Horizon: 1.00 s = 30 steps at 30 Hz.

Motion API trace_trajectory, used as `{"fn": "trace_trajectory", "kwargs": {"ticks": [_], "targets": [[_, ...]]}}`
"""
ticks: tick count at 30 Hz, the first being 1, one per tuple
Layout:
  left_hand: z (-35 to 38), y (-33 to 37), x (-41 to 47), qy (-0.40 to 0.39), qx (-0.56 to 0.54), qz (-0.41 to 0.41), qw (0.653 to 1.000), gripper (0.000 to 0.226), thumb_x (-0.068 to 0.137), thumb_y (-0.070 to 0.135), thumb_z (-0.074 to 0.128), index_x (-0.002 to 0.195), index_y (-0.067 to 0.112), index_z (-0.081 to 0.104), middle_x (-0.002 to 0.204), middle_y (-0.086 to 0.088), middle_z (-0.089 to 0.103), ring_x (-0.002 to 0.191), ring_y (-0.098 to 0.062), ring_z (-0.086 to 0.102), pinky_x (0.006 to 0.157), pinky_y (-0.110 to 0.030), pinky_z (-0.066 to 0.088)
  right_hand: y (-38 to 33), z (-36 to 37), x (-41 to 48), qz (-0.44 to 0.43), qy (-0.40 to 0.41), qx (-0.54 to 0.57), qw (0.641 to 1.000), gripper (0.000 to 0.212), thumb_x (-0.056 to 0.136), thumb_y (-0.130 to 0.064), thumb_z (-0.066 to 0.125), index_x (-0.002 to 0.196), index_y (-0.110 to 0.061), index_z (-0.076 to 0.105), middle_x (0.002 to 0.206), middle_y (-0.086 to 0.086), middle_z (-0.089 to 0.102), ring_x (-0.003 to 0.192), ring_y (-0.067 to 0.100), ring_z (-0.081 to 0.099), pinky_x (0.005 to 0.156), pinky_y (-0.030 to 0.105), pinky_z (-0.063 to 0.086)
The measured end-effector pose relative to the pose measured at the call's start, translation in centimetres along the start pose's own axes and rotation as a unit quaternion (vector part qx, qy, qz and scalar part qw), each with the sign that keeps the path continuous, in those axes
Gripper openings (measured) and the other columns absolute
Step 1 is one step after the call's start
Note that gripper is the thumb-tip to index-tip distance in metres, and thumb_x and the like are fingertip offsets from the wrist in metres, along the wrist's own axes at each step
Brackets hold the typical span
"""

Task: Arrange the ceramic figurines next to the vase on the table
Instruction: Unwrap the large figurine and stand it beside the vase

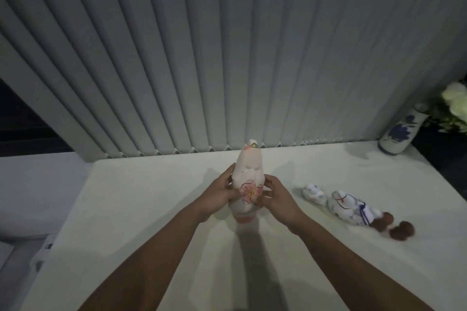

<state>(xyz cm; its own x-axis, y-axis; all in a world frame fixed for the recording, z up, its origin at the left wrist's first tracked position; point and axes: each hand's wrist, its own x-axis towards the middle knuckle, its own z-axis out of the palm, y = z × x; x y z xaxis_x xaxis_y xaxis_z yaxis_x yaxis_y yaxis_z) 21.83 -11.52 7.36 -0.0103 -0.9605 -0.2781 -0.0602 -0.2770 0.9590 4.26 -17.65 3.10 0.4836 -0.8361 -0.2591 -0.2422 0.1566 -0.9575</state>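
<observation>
A tall white and pink ceramic figurine with a pink flower painted on its front stands upright at the middle of the white table. My left hand grips its left side and my right hand holds its right side. To the right lie a small white figurine and a larger white and blue figurine on their sides. Two small brown figurines rest beside them. The white vase with blue flowers stands at the far right corner.
Grey vertical blinds hang right behind the table's far edge. White flowers spill from the vase at the right border. A dark gap lies off the table's right edge, and a lower white surface sits to the left.
</observation>
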Motion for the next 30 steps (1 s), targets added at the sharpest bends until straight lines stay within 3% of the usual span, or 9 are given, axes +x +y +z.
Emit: {"fn": "trace_trajectory", "kwargs": {"ticks": [5, 8, 10, 12, 15, 19, 22, 25, 30], "targets": [[3.3, 2.0, 4.1, -0.025, 0.032, 0.008, 0.999, 0.071, 0.082, -0.009, 0.05, 0.109, 0.057, 0.046, 0.125, 0.005, 0.06, 0.11, -0.011, 0.058, 0.085, -0.029, 0.052, 0.0, -3.9, 0.5, -0.019, 0.08, -0.041, 0.996, 0.055, 0.082, -0.002, 0.065, 0.128, -0.02, 0.042, 0.125, 0.0, 0.055, 0.106, 0.017, 0.058, 0.09, 0.036, 0.052], [4.4, 2.6, 6.2, -0.033, 0.037, 0.01, 0.999, 0.071, 0.08, -0.01, 0.051, 0.108, 0.056, 0.048, 0.118, 0.006, 0.064, 0.1, -0.008, 0.061, 0.068, -0.016, 0.05, -0.1, -5.4, 1.0, -0.026, 0.104, -0.05, 0.993, 0.057, 0.081, 0.002, 0.065, 0.13, -0.016, 0.041, 0.113, -0.005, 0.055, 0.099, 0.011, 0.057, 0.075, 0.017, 0.049], [4.9, 2.9, 7.4, -0.035, 0.037, 0.011, 0.999, 0.071, 0.079, -0.011, 0.051, 0.108, 0.054, 0.049, 0.12, 0.003, 0.064, 0.098, -0.009, 0.061, 0.065, -0.014, 0.049, 0.0, -6.0, 1.3, -0.025, 0.119, -0.054, 0.991, 0.057, 0.081, 0.004, 0.065, 0.129, -0.016, 0.042, 0.103, -0.012, 0.056, 0.094, 0.007, 0.058, 0.064, 0.01, 0.047], [5.2, 2.9, 8.3, -0.034, 0.036, 0.008, 0.999, 0.072, 0.079, -0.012, 0.052, 0.109, 0.053, 0.049, 0.12, 0.002, 0.064, 0.101, -0.01, 0.062, 0.07, -0.017, 0.052, 0.2, -6.3, 1.7, -0.026, 0.137, -0.049, 0.989, 0.058, 0.08, 0.005, 0.064, 0.128, -0.017, 0.042, 0.101, -0.012, 0.057, 0.092, 0.003, 0.058, 0.059, 0.007, 0.048], [5.3, 2.7, 9.4, -0.033, 0.033, 0.002, 0.999, 0.071, 0.079, -0.015, 0.052, 0.113, 0.047, 0.049, 0.118, 0.006, 0.064, 0.102, -0.006, 0.062, 0.075, -0.018, 0.054, 0.8, -6.2, 2.2, -0.034, 0.171, -0.066, 0.982, 0.058, 0.079, 0.0, 0.067, 0.129, -0.019, 0.043, 0.109, -0.008, 0.059, 0.094, 0.003, 0.059, 0.062, 0.01, 0.05], [5.0, 2.2, 10.3, -0.04, 0.036, 0.001, 0.999, 0.073, 0.078, -0.015, 0.054, 0.127, 0.037, 0.041, 0.128, 0.006, 0.058, 0.117, -0.01, 0.056, 0.083, -0.015, 0.053, 1.1, -5.9, 2.5, -0.05, 0.206, -0.061, 0.975, 0.042, 0.085, -0.005, 0.061, 0.121, -0.02, 0.046, 0.102, -0.018, 0.057, 0.093, -0.004, 0.059, 0.066, 0.006, 0.049], [4.8, 1.8, 10.5, -0.052, 0.041, 0.004, 0.998, 0.074, 0.078, -0.015, 0.057, 0.132, 0.033, 0.039, 0.133, 0.007, 0.055, 0.12, -0.006, 0.052, 0.092, -0.017, 0.049, 1.7, -5.7, 2.3, -0.056, 0.216, -0.052, 0.973, 0.044, 0.083, -0.008, 0.067, 0.116, -0.025, 0.045, 0.102, -0.023, 0.057, 0.096, 0.0, 0.062, 0.072, 0.015, 0.052], [4.7, 1.2, 10.7, -0.073, 0.066, 0.007, 0.995, 0.076, 0.079, -0.002, 0.067, 0.139, 0.032, 0.036, 0.139, 0.011, 0.051, 0.127, -0.003, 0.046, 0.106, -0.026, 0.041, 2.3, -5.9, 2.1, -0.055, 0.214, -0.049, 0.974, 0.046, 0.082, -0.007, 0.069, 0.114, -0.027, 0.044, 0.102, -0.022, 0.059, 0.098, 0.003, 0.063, 0.074, 0.02, 0.055], [4.6, 0.4, 11.0, -0.058, 0.164, 0.015, 0.985, 0.091, 0.07, 0.036, 0.079, 0.142, 0.045, 0.023, 0.141, 0.016, 0.048, 0.13, -0.004, 0.044, 0.112, -0.039, 0.037, 1.8, -7.2, 2.2, -0.05, 0.176, -0.056, 0.982, 0.047, 0.082, -0.006, 0.071, 0.114, -0.024, 0.044, 0.11, -0.009, 0.059, 0.096, 0.01, 0.063, 0.071, 0.012, 0.051]]}}
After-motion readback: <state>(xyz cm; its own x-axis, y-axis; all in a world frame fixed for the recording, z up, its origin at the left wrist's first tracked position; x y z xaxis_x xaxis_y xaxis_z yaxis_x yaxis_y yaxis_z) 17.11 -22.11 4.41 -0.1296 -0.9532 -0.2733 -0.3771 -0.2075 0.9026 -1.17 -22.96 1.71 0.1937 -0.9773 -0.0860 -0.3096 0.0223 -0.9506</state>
